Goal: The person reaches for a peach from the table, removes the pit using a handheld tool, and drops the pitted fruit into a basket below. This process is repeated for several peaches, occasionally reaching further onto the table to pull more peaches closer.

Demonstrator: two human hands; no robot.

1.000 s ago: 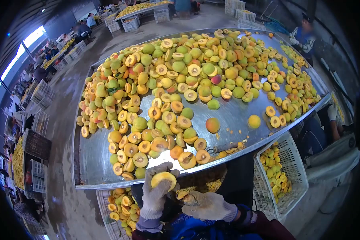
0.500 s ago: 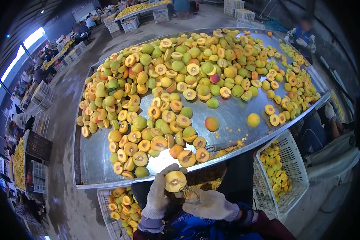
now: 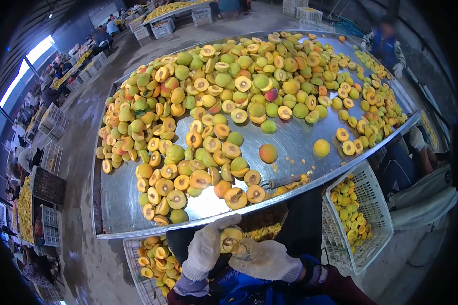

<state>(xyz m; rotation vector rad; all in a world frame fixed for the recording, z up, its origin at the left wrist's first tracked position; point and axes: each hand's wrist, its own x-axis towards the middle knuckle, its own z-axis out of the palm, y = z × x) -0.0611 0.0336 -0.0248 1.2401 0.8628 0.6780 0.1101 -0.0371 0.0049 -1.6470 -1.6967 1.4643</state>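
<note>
My left hand [image 3: 202, 251], in a whitish knitted glove, is closed around a peach half [image 3: 230, 239] just off the table's near edge. The fruit's cut yellow face is turned up, partly covered by my fingers. My right hand [image 3: 265, 259], gloved alike, presses against the lower right of the peach half. Its fingers are curled around a small tool with a metal end; most of the tool is hidden. Beyond my hands, cut peaches [image 3: 200, 179] lie on the metal table [image 3: 122, 201], many with brown centres showing.
A pitting tool [image 3: 282, 181] with a looped end lies near the table's front edge. White crates of peach halves stand at lower left [image 3: 137, 264] and right [image 3: 374, 213]. Below the edge, a container holds yellow scraps [image 3: 264, 233]. A person [image 3: 387, 46] is at the far right.
The peach half has tipped and more of its face is covered, as my right hand has moved slightly left against it. The view has shifted slightly.
</note>
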